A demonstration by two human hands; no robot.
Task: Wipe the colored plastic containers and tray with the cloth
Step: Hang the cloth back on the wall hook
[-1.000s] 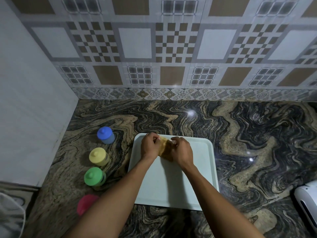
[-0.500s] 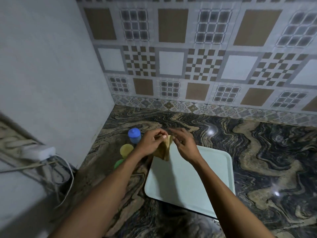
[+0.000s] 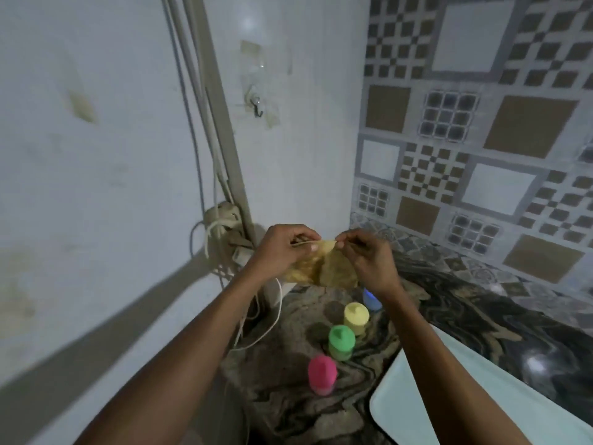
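While both hands are hovering above the back left corner of the marbled worktop [image 3: 481,316], they are holding the yellowish cloth [image 3: 321,268] up in the air between them. The left hand [image 3: 282,248] is pinching the cloth's upper edge with its thumb and curled fingers. The right hand [image 3: 369,258] is pinching the same edge just beside it, its fingers also bending around the fabric. The cloth is hanging crumpled below the two hands, clear of the worktop.

Four lidded plastic containers are standing upright in a row near the worktop's left edge, each a little apart from the next. The blue container [image 3: 370,298] is sitting closest to the back corner, partly hidden behind the right wrist. The yellow container [image 3: 356,317] is standing next, then the green container [image 3: 340,343], and the pink container [image 3: 322,374] is sitting nearest the front edge.

The pale tray [image 3: 398,409] is lying flat on the worktop to the right of the row, toward the front. Its rounded left corner is showing, the rest is running out of the picture, and the right forearm is crossing above it.

Along the white side wall, cables [image 3: 192,123] are running down to a socket block [image 3: 223,216] above the worktop's left edge. A small hook [image 3: 257,107] is sticking out of that wall higher up. One white cord [image 3: 272,322] is trailing over the worktop's left edge. Patterned tiles [image 3: 481,123] are covering the wall behind the back edge.
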